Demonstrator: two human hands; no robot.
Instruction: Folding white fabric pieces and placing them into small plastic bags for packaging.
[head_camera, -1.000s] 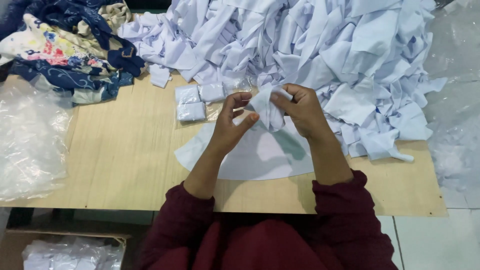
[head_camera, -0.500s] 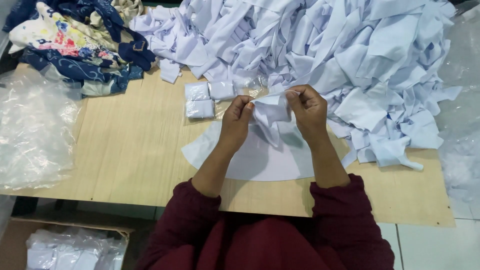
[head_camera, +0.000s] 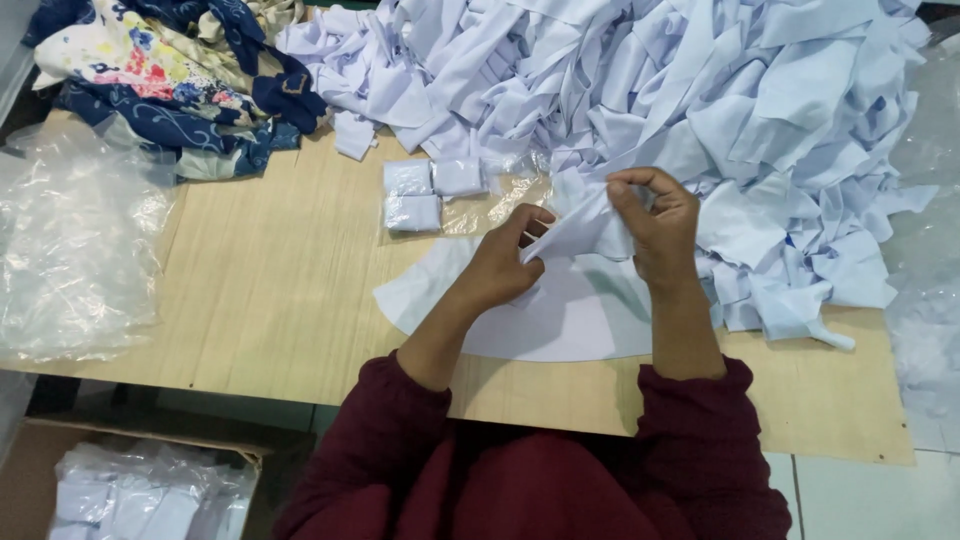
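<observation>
1. Two hands: left hand (head_camera: 503, 262) and right hand (head_camera: 655, 215) both pinch one white cloth strip (head_camera: 580, 230) between them.
2. Three folded packets (head_camera: 430, 192) lie left of the hands on the desk (head_camera: 260, 300).

At the centre of the frame, the left hand (head_camera: 500, 262) and the right hand (head_camera: 655, 215) pinch a small strip of white cloth (head_camera: 580, 230) between their fingertips, holding it just above a white half-round sheet (head_camera: 560, 315) that lies on the wooden table (head_camera: 270, 300). A large heap of white cloth pieces (head_camera: 700, 100) fills the upper right of the frame. Just left of the hands lie three small folded white packets in clear film (head_camera: 425, 195). A bundle of blue floral fabric (head_camera: 160, 80) sits in the upper left, and crumpled clear plastic bags (head_camera: 70, 250) cover the table's left edge. In the lower left, a cardboard box (head_camera: 140, 485) holds bagged white pieces. Dark red sleeves (head_camera: 690, 440) cover both arms.
</observation>
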